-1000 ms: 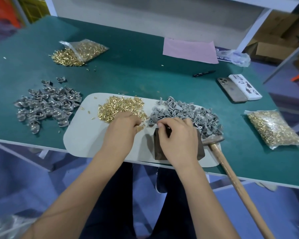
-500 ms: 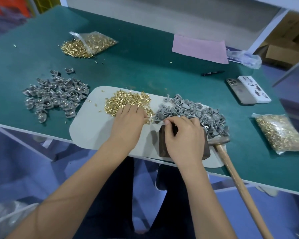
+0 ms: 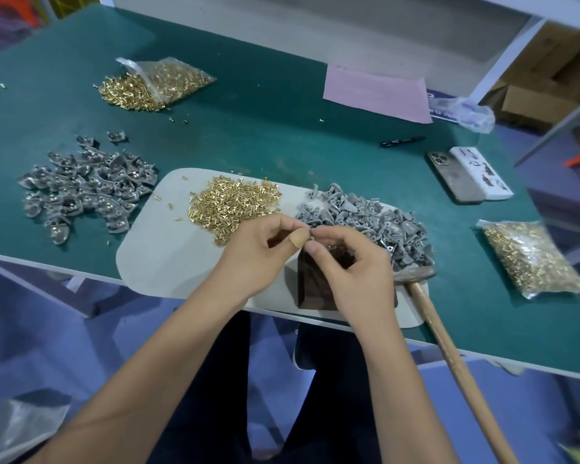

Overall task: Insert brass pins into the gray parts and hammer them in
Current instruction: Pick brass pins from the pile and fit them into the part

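At the lower centre of the frame, two bare forearms rise toward a green table, where the left hand and right hand meet fingertip to fingertip above a dark brown block. The left hand, a tan plaster on one finger, pinches something small against the right hand's curled thumb and forefinger; what each holds is too small to tell. The block, smooth and squared, is partly hidden by the right hand. It stands on a pale, round-cornered mat that overhangs the table's near edge. At lower right a hammer lies with its long wooden handle jutting off the table and its metal head just beside the block. Directly behind the hands, on the mat, a loose heap of shiny brass pins sits left of a pile of matte gray parts, the two heaps close together. Off the mat at centre left lies another spread of gray parts with a metallic sheen. A clear bag of pins rests at the right edge. Farther back, two phones lie side by side, with a black marker beyond them. At upper left an opened bag spills pins; at upper right lies a pink sheet.
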The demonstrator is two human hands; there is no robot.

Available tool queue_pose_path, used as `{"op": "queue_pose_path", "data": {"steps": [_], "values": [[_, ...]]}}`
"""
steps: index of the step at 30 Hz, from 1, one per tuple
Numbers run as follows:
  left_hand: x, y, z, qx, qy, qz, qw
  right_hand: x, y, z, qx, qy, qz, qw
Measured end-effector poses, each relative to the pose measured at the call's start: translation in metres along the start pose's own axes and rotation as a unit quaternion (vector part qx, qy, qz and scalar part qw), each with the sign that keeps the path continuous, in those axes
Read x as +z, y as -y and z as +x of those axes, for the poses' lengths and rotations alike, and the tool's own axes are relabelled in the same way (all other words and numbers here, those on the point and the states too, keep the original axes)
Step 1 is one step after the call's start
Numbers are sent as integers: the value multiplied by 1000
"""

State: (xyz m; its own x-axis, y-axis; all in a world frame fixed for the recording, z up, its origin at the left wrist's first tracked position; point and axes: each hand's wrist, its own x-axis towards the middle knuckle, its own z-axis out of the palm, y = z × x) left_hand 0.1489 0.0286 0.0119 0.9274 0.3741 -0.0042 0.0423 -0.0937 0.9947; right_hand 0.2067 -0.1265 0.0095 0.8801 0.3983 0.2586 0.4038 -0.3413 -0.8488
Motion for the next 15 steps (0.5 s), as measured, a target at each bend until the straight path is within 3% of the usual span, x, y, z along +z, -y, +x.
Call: {"op": "queue_pose_path", "data": {"steps": [8, 10, 13, 15], "values": [[-7, 0, 1, -36, 23, 12, 999, 4, 1, -3, -50, -23, -57, 997], [-7, 1, 5, -15, -2, 121, 992, 4, -1, -3, -34, -38, -43, 998], [-8, 0, 12, 64, -92, 389, 914, 2, -3, -3, 4, -65, -2, 998], [-8, -1, 19, 83, -83, 433, 894, -1, -2, -2, 11, -76, 16, 997]]}}
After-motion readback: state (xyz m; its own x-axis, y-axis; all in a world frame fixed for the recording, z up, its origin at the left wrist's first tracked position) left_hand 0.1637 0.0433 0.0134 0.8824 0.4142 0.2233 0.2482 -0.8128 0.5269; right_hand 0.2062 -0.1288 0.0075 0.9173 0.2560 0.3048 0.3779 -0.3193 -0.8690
